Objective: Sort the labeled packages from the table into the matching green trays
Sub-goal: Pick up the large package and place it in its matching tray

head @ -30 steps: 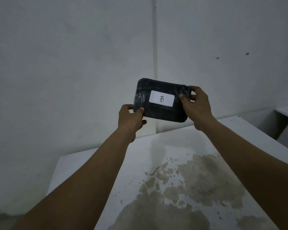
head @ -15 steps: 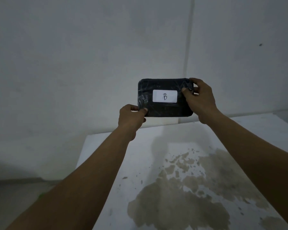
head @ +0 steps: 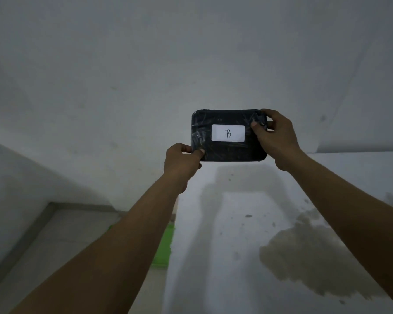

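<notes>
Above the white worktop [head: 236, 234], a dark, plastic-wrapped package [head: 227, 150] is held up at arm's length, its long side level and its white label [head: 228, 133], handwritten "B", facing the camera. The left hand [head: 182, 163] pinches the lower left corner, its fingers [head: 201, 152] clamped on the wrap; the right hand [head: 276, 137] grips the upper right corner, thumb on the front and fingers closed round the edge. Both bare forearms reach up from the bottom of the frame. Beneath the package, the worktop carries a large brownish stain [head: 304, 264] toward the right. Just left of the worktop's edge, partly hidden by the left forearm, a strip of green tray [head: 165, 245] shows on the pale floor [head: 61, 245]. A plain white wall [head: 145, 75] fills the background
</notes>
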